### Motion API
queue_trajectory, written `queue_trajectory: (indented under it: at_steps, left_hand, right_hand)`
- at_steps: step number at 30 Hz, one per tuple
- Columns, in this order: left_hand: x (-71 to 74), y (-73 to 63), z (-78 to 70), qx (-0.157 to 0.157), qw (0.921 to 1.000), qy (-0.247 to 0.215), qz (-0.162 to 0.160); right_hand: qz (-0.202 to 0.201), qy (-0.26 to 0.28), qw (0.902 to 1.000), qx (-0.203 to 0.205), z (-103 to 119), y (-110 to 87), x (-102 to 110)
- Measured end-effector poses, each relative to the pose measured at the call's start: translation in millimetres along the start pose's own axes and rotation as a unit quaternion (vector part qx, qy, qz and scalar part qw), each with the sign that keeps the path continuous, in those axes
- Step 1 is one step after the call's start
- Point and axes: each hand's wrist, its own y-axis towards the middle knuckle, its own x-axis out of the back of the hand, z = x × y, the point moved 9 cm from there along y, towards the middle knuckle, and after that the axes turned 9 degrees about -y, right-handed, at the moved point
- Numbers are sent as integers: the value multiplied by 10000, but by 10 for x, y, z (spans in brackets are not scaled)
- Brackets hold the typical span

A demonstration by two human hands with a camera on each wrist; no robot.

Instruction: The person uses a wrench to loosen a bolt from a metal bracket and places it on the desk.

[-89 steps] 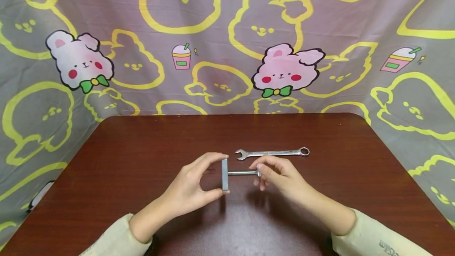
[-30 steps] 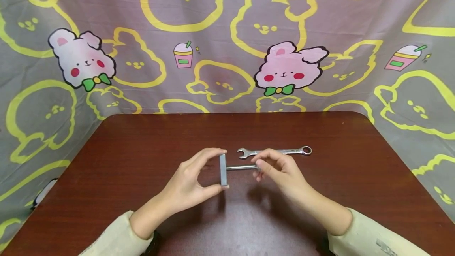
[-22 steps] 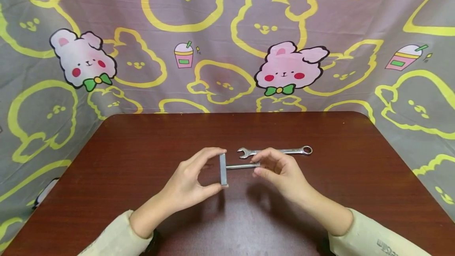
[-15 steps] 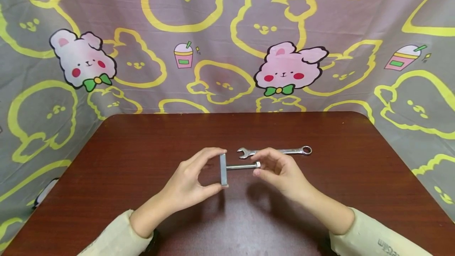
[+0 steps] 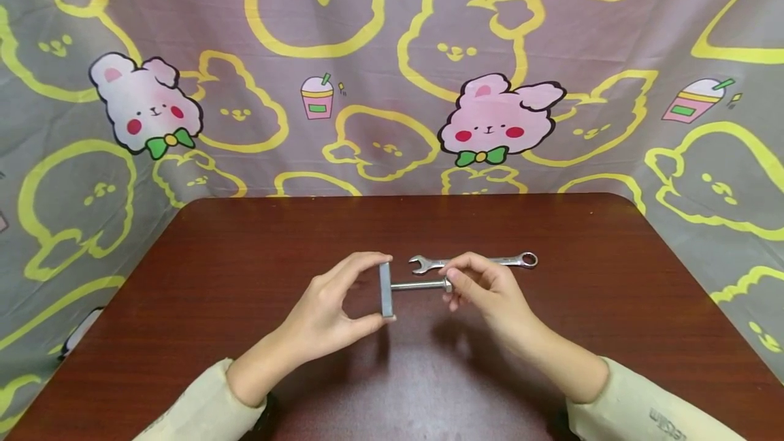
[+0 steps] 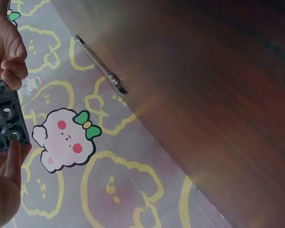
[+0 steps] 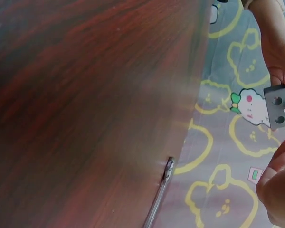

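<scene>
My left hand (image 5: pixel 327 305) grips a small grey metal plate (image 5: pixel 386 290) by two opposite edges, thumb below and fingers above, holding it upright over the table. Several round holes pierce the plate (image 6: pixel 20 122), as the left wrist view shows. A long hex-head bolt (image 5: pixel 419 285) sticks out level from the plate's right face. At its head, my right hand (image 5: pixel 493 291) pinches with thumb and fingertips; the fingers behind the head are partly hidden. In the right wrist view the shank meets the plate (image 7: pixel 273 111) beside two holes.
A silver combination wrench (image 5: pixel 514 261) lies on the dark red-brown table (image 5: pixel 275 237) just behind the right hand, its open end to the left. A patterned curtain (image 5: pixel 380 87) hangs along the table's back and sides.
The right thumb has rolled down off the bolt head, then back up onto it, and the head's facets show differently. The left hand and plate stay nearly still.
</scene>
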Motion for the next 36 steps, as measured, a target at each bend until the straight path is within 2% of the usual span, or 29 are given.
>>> queue_trajectory:
  at_steps: [4,11,14,18,22,24,28,36]
  left_hand:
    - [3,11,3,-10,10000,4,28]
    - [-3,-29,27,73,9998,111,140]
    - [-16,-49,46,195,9995,87,219]
    - [-45,-60,31,152,9995,43,286]
    - [-67,-59,-1,7,9995,57,326]
    - [-66,-66,-4,4,9994,63,335]
    - [-69,-81,-2,5,9995,52,318]
    - [-86,-102,35,0,9996,16,266]
  right_hand:
    - [-171,-74,9998,-4,13,4,18]
    - [-85,-767,9958,489,61,-22,3]
    - [84,-1035,9930,568,53,-26,-21]
    - [472,-1303,9889,537,3,-51,-71]
    - [963,-981,9897,395,-64,-91,-129]
    - [1070,-833,9901,374,-72,-102,-136]
    - [975,-754,9910,520,-52,-108,-108]
    - [397,-970,9903,912,-13,-98,-61]
